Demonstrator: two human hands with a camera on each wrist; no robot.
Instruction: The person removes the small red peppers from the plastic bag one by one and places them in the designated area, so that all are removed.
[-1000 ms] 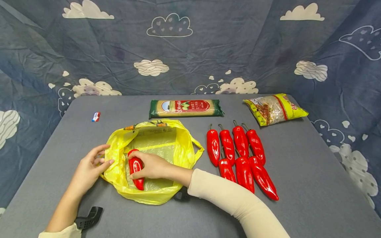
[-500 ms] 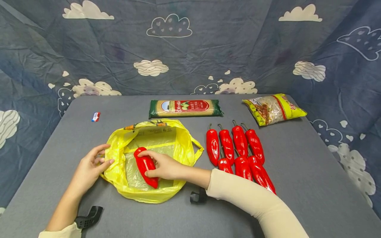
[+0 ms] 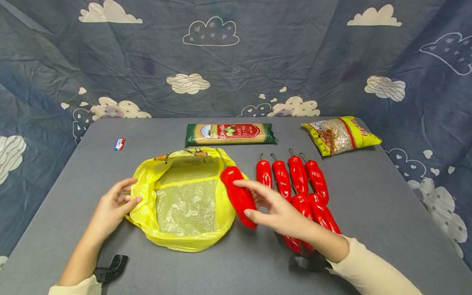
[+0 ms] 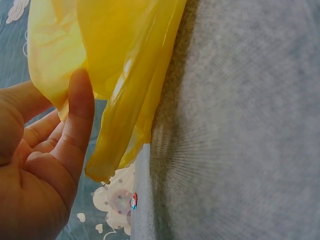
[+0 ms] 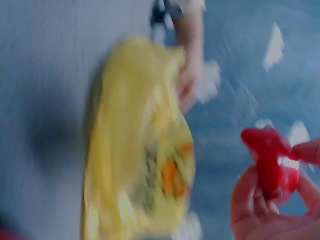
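Observation:
A yellow plastic bag (image 3: 184,242) lies left of centre on the table, its mouth spread wide and its inner bottom showing. My left hand (image 3: 115,209) pinches the bag's left rim between thumb and fingers; the left wrist view shows the thin yellow film (image 4: 135,75) at the fingertips. Over the table just right of the bag, my right hand (image 3: 282,211) grips a red pepper (image 3: 237,196), tilted with its stem end up and away. Behind that hand lie several more red peppers (image 3: 298,174) in two rows, the nearer ones partly covered by it. The right wrist view is blurred.
A pack of spaghetti (image 3: 230,134) lies behind the bag. At the back right is a yellow food packet (image 3: 341,135) with a transparent middle. A small red, white and blue wrapper (image 3: 119,144) sits at the back left. A cloud-print cloth hangs behind the grey table (image 3: 177,274).
My right hand has lifted the red pepper out of the bag and carried it rightward, past the bag's right rim. My left hand has stayed on the left rim.

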